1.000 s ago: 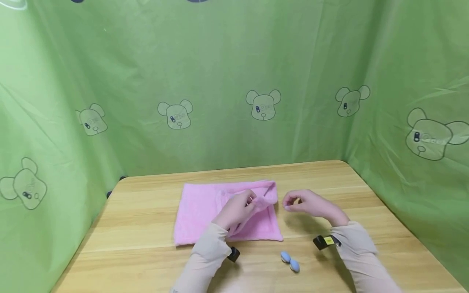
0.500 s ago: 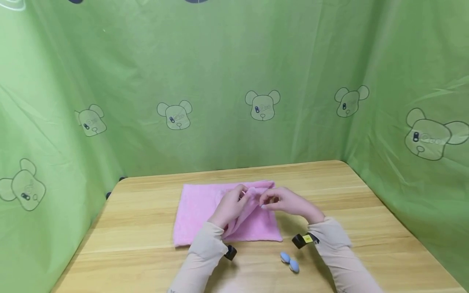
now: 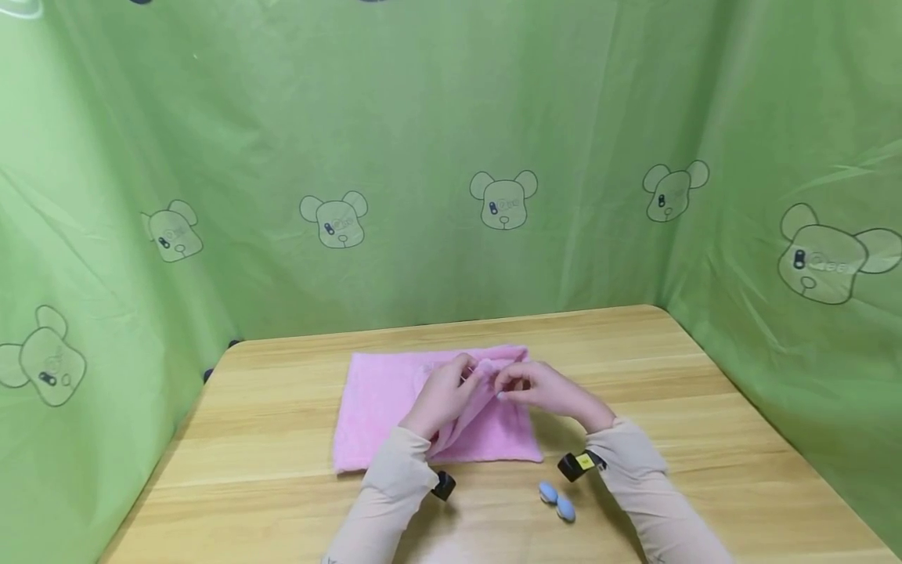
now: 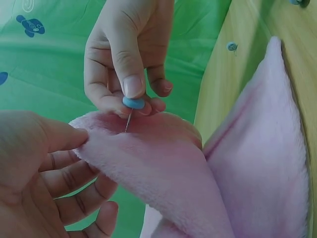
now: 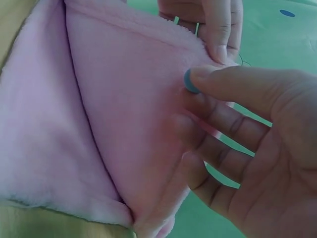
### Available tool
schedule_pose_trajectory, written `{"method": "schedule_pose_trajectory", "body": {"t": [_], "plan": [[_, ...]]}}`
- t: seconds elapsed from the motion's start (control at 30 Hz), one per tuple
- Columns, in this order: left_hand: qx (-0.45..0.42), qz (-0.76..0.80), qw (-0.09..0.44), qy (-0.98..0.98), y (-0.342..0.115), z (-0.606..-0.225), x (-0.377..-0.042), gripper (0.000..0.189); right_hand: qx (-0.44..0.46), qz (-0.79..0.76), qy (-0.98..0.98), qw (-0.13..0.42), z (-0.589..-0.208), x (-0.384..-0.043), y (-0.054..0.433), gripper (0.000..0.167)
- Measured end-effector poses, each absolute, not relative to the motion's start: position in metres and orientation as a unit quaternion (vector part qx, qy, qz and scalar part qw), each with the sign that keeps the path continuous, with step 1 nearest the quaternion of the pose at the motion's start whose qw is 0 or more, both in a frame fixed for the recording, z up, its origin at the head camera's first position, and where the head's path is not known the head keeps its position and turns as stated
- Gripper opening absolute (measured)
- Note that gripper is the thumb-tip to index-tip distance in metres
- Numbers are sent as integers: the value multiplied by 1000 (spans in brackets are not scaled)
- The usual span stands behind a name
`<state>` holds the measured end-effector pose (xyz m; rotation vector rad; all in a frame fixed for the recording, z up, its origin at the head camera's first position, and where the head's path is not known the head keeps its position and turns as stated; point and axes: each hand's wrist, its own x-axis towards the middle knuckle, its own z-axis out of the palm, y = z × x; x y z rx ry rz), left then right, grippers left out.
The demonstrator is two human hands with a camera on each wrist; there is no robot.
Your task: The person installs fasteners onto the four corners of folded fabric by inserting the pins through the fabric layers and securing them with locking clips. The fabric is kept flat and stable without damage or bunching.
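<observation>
Pale wood-grained surface [image 3: 275, 399] spreads below the hands, with two blue oval pieces [image 3: 565, 509] lying end to end close to the person. Beyond them, the right hand [image 3: 553, 392] pinches the head of a blue-headed pin [image 4: 132, 103] between thumb and forefinger, its other fingers loosely bent. From that hand, the pin's thin shaft runs leftward to the raised fold of a pink cloth [image 3: 380, 407]; its far end meets the pile, though whether it has gone through cannot be told. Facing it, the left hand [image 3: 442, 395] pinches the fold's edge by the thumb, the lower fingers slack; the right hand is nearer the pin. Behind everything hangs a green curtain [image 3: 423, 290] printed with animal heads.
</observation>
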<state>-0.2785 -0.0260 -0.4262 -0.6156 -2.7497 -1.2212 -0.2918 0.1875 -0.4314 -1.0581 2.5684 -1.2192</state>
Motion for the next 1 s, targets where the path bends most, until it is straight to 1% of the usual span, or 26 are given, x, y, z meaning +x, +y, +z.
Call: {"method": "schedule_pose_trajectory", "body": {"t": [0.23,0.43,0.6,0.7,0.87,1.0], "plan": [[-213,-394,35,-893,-25,-422,-276,20,-332,-411,849,24,-434,-291,185,14],[-213,-401,36,-890,-24,-421,-274,19,-317,-412,854,-32,-437,-291,176,9],[-212,-409,30,-887,-23,-420,-274,18,-305,-414,854,-77,-440,-290,169,20],[-215,-411,24,-886,-23,-419,-273,18,-292,-425,852,-85,-440,-289,167,29],[-213,-419,0,-883,-21,-416,-270,22,-283,-429,852,-97,-441,-289,165,42],[-211,-414,-1,-885,-21,-414,-267,22,-299,-401,855,-140,-443,-289,165,46]]}}
